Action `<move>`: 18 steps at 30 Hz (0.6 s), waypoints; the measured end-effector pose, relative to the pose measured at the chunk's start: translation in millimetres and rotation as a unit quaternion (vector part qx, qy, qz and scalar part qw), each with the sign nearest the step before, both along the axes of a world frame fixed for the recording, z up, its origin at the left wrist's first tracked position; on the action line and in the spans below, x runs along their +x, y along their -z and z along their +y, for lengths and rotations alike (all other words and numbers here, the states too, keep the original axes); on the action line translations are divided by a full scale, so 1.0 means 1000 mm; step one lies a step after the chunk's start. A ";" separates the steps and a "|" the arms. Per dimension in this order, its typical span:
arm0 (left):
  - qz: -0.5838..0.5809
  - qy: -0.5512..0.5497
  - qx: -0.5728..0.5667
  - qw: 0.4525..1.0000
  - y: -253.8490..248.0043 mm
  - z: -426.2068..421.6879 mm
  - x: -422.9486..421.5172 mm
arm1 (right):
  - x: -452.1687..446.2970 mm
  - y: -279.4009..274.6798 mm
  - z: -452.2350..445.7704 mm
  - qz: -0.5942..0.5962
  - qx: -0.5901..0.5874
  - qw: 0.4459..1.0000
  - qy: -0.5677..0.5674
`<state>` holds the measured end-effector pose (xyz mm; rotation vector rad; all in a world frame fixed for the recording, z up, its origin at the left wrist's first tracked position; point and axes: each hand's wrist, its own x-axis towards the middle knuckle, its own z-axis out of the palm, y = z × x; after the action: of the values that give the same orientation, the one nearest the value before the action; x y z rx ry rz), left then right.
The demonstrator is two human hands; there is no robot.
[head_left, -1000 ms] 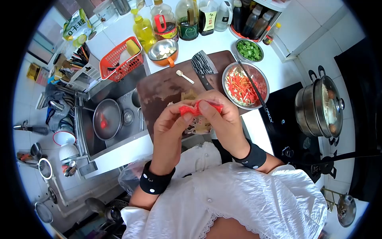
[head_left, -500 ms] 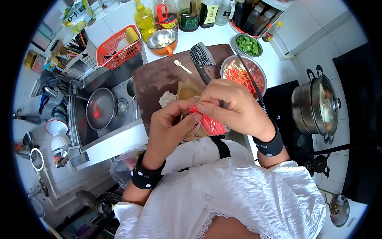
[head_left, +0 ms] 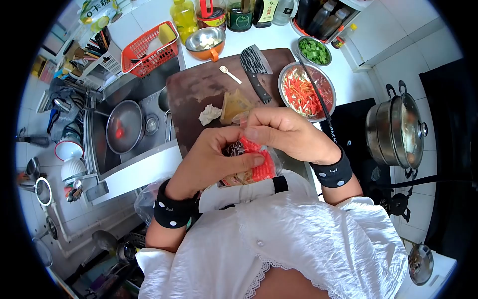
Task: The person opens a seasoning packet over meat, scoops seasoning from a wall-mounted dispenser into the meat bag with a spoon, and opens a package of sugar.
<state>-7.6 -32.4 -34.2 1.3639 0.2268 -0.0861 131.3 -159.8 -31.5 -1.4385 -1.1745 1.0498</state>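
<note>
A red plastic food packet [head_left: 265, 168] with clear film and dark print is held close to my body, over the near edge of the brown cutting board [head_left: 191, 89]. My left hand [head_left: 211, 157] grips its left side, thumb laid across the front. At the packet's upper edge, my right hand [head_left: 291, 133] pinches the film between thumb and fingers. Just beyond my hands lie a yellowish flat wrapper [head_left: 235, 105] and a crumpled white lump [head_left: 209, 114]. Farther off on the board are a cleaver [head_left: 256, 70] and a small white spoon [head_left: 230, 74].
A colander of shredded vegetables [head_left: 302, 94], with a long dark stick across it, overlaps the board's right side. Chopped greens [head_left: 313, 51] fill a bowl behind it. The sink holds a pan [head_left: 124, 142]. A steamer pot [head_left: 393, 132] stands right, a red basket [head_left: 144, 57] back left.
My left hand has shifted slightly left and down, its thumb now farther across the packet. More dark print shows. The view has moved a little, uncovering the cleaver's handle.
</note>
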 end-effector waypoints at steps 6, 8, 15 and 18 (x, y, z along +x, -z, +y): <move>0.006 -0.020 0.009 1.000 -0.001 0.000 0.001 | -0.009 -0.003 0.001 0.190 -0.012 0.981 0.039; 0.011 -0.031 0.002 0.999 0.003 0.001 -0.002 | -0.010 0.003 0.003 0.195 -0.002 0.980 0.045; 0.008 -0.101 -0.091 0.991 0.053 0.002 -0.014 | -0.011 0.057 0.015 0.081 -0.002 0.993 0.087; 0.012 -0.101 -0.076 0.992 0.074 0.008 -0.021 | -0.016 0.069 0.021 0.074 -0.029 0.992 0.097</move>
<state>-28.5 -24.6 -108.6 1.1819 0.3702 0.0500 115.7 -138.8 -100.5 -1.4621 -0.8858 1.0425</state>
